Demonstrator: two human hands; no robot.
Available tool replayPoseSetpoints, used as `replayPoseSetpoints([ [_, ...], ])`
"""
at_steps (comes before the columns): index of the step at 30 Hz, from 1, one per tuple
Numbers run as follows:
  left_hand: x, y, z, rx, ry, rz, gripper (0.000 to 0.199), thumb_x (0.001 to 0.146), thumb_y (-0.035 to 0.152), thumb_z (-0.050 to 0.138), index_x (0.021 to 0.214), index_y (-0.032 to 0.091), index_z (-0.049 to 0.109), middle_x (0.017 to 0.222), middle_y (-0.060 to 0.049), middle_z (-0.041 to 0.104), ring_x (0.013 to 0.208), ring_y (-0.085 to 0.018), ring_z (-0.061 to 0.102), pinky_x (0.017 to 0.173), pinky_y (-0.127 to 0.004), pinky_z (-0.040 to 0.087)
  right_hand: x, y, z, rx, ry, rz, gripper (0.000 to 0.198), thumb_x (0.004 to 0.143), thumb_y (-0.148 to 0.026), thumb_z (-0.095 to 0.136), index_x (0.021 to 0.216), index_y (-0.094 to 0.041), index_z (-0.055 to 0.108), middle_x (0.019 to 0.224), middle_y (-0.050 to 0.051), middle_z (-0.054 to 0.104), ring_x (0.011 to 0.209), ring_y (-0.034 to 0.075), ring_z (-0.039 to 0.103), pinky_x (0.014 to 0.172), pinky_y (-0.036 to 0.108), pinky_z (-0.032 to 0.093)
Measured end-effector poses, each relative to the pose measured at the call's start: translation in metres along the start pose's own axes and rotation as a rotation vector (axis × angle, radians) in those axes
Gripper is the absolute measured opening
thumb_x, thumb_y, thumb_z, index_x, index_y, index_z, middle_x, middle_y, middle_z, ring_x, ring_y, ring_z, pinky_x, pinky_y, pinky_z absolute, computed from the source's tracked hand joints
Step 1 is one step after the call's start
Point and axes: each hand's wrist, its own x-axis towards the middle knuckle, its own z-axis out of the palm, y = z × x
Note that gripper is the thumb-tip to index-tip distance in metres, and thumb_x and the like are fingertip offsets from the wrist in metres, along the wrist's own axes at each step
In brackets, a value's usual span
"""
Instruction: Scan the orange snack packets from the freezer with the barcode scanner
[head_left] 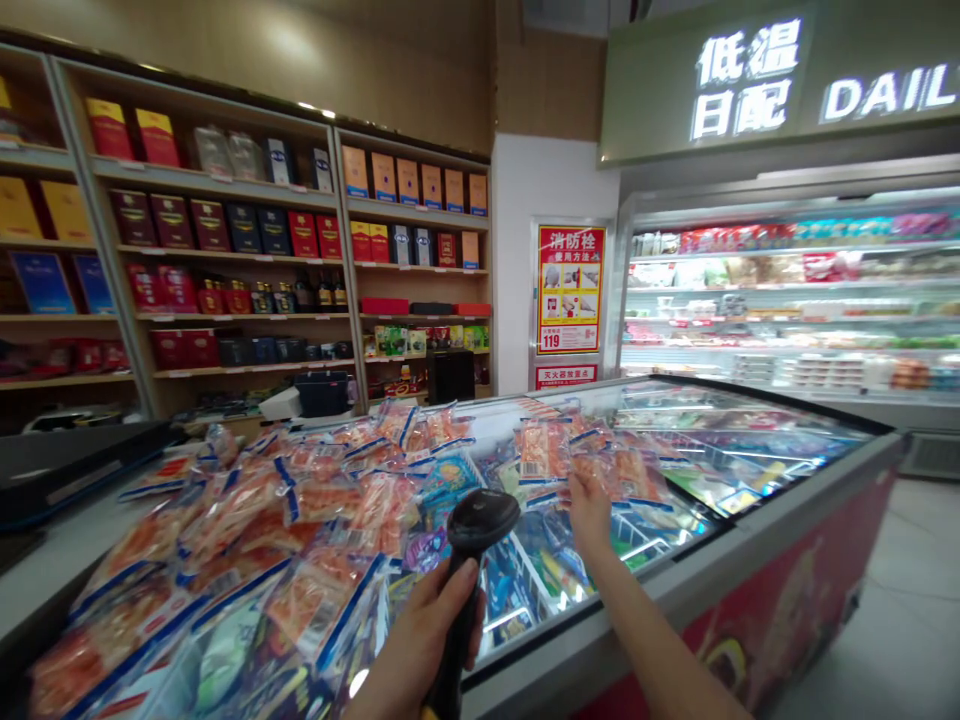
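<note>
My left hand (424, 630) is wrapped round the handle of a black barcode scanner (480, 525), its head tilted up and forward over the chest freezer (750, 560). My right hand (590, 508) is closed at the edge of a clear food packet (544, 448) with orange-pink contents and a white barcode label. Behind and beside that hand lie several similar packets (637, 475) on the freezer's glass. A large heap of blue-edged packets (330, 500) spreads to the left of the scanner. The fingertips of my right hand are partly hidden.
Wooden shelves (247, 250) with boxes and bottles line the left wall. A red fire-hydrant notice (570, 290) hangs on the white pillar. On the right stands a lit open refrigerator (795, 300). A grey counter (67, 570) borders the heap at left.
</note>
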Motion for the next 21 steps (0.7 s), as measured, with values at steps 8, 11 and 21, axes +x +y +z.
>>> replayPoseSetpoints([
  [8,0.004,-0.001,0.008,0.000,-0.036,-0.023,0.030,0.063,0.046,0.054,0.064,0.017,0.046,0.050,0.003,0.050,0.037,-0.006,0.043,0.037,-0.018,0.033,0.003,0.009,-0.012,0.060,0.015,0.039,0.025,0.060,-0.037,0.053,0.076,-0.017,0.051,0.054,-0.005,0.051,0.048,0.009,0.050,0.046,0.022,0.043],
  [11,0.003,0.001,0.006,0.003,-0.051,-0.010,0.030,0.062,0.045,0.055,0.066,0.017,0.047,0.050,0.004,0.050,0.038,-0.006,0.043,0.037,-0.018,0.033,0.002,0.011,-0.010,0.062,0.022,0.050,0.026,0.059,-0.038,0.054,0.074,-0.017,0.050,0.052,-0.005,0.051,0.047,0.009,0.051,0.045,0.022,0.043],
  [21,0.000,0.001,0.010,0.040,-0.089,-0.040,0.031,0.062,0.047,0.054,0.067,0.017,0.047,0.050,0.004,0.049,0.038,-0.005,0.041,0.038,-0.017,0.031,-0.001,0.000,-0.022,-0.015,0.054,0.027,0.027,0.060,-0.039,0.052,0.076,-0.017,0.050,0.054,-0.003,0.053,0.049,0.012,0.052,0.046,0.024,0.043],
])
